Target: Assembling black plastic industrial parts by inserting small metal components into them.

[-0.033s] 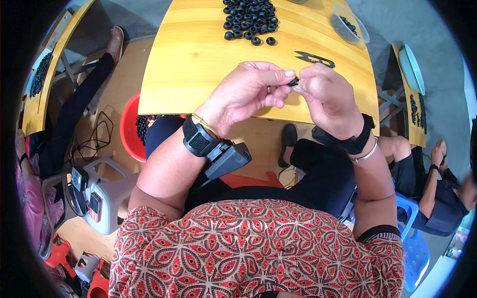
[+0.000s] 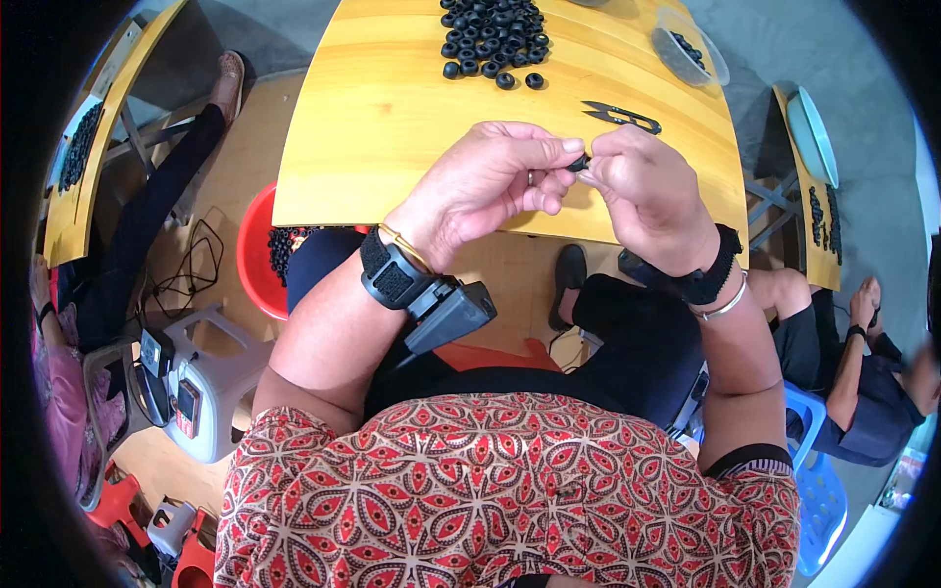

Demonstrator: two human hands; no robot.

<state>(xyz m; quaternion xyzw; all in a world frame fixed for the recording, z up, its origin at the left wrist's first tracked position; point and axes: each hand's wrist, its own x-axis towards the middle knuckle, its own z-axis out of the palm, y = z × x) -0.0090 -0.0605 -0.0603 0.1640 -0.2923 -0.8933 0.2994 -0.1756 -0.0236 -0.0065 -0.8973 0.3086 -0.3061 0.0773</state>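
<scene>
Over the near edge of the yellow wooden table (image 2: 392, 127), my left hand (image 2: 495, 181) pinches a small black rubber part (image 2: 577, 164) between thumb and fingers. My right hand (image 2: 647, 186) is closed, its fingertips meeting the right side of that same part; the fingers' inner side is hidden. Just beyond my right hand lies a pair of black thread snips (image 2: 622, 117). Farther back is a pile of round black rubber parts (image 2: 493, 37), with several loose ones along its near edge.
A clear plastic tub (image 2: 720, 69) with black parts stands at the table's far right. Left, below the table, a red basin (image 2: 253, 255) holds more parts. A grey-white stool (image 2: 221, 392) is at my left, a blue one (image 2: 818, 500) at right. Other people sit on both sides.
</scene>
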